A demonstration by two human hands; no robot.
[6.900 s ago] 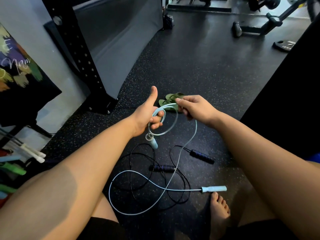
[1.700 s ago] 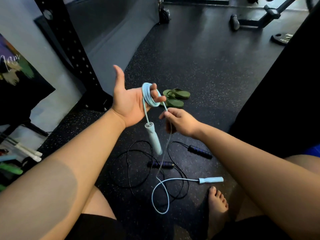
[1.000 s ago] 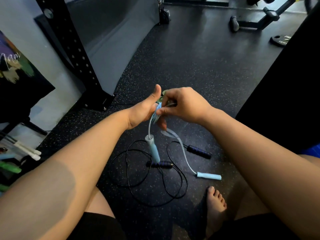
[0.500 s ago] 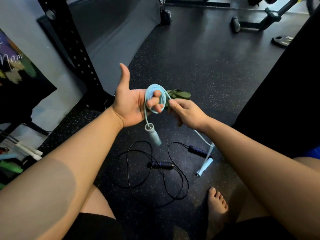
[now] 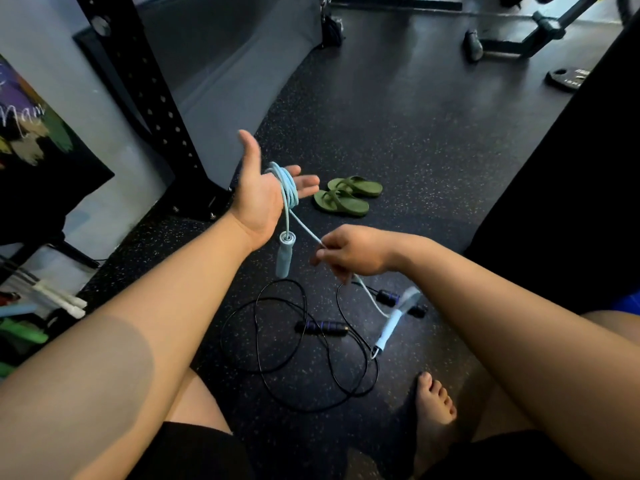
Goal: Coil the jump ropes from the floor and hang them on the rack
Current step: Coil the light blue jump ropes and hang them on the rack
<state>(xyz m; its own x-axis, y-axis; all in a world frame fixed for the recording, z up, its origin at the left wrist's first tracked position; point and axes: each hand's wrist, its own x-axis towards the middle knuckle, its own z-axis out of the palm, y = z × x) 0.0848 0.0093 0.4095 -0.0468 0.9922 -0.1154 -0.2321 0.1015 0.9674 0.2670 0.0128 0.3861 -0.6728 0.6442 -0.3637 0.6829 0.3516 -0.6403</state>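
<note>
Head view: blurred light-blue handle [image 5: 394, 320] mid-air.

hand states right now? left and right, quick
Left hand: open, the light blue jump rope coiled around its fingers.
Right hand: closed, pinching the same rope's free length.

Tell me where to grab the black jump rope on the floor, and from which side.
Take the black jump rope by its nearer handle, from above. That handle lies flat on the floor, clear of the cord loops, thick enough to close fingers round. The other handle lies partly under the dangling light-blue rope handle.
</note>
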